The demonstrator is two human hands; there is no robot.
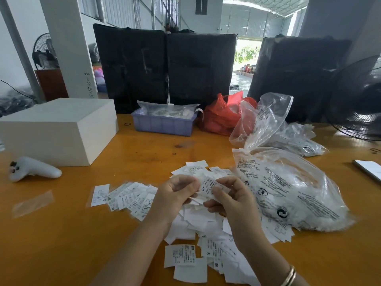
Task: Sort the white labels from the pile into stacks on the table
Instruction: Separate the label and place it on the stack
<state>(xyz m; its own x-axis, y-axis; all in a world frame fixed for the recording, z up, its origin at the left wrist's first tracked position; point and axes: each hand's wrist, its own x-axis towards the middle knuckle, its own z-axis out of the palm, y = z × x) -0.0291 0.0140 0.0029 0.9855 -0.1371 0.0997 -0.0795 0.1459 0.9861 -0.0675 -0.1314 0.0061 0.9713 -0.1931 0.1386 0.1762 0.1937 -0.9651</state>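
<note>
Head view: left hand (177, 193) and right hand (228, 195) both pinch one XS label (208, 187) above the pile (202, 221) near the table's (61, 234) front edge. Read the size, then lay it squarely on its matching stack (132, 198).

You've got bare table (61, 234) front-left and a free strip mid-table behind the label pile (198, 219). Right side is blocked by the clear bags (288, 182). The white box (59, 129) and the white controller (33, 169) crowd the left.
</note>
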